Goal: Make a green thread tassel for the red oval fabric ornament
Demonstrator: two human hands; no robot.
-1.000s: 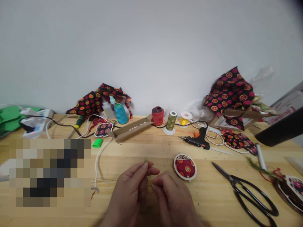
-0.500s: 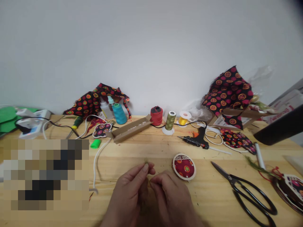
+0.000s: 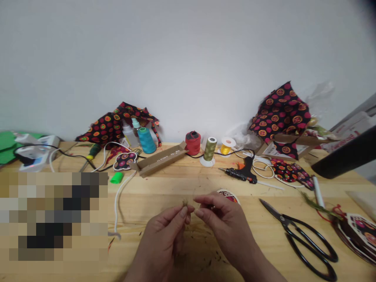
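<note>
My left hand (image 3: 167, 235) pinches a small olive-green tuft of thread (image 3: 185, 203) between thumb and forefinger, low over the wooden table (image 3: 176, 184). My right hand (image 3: 226, 225) is pinched right next to it, fingertips almost touching the left ones; what it grips is too fine to make out. Behind my right hand lies a round red fabric ornament in a pale wooden frame (image 3: 229, 194), partly hidden by the fingers.
Black scissors (image 3: 302, 239) lie to the right, a black glue gun (image 3: 242, 174) behind. Spools of red (image 3: 193, 142), olive (image 3: 210, 149), yellow (image 3: 226, 147) and teal (image 3: 146, 140) thread stand at the back, with a cardboard strip (image 3: 160, 159), patterned fabric (image 3: 279, 113), white cord (image 3: 120, 196).
Both hands have risen and moved away from me. The right hand has shifted up and right, now covering part of the round ornament. The tuft stays pinched in the left fingers.
</note>
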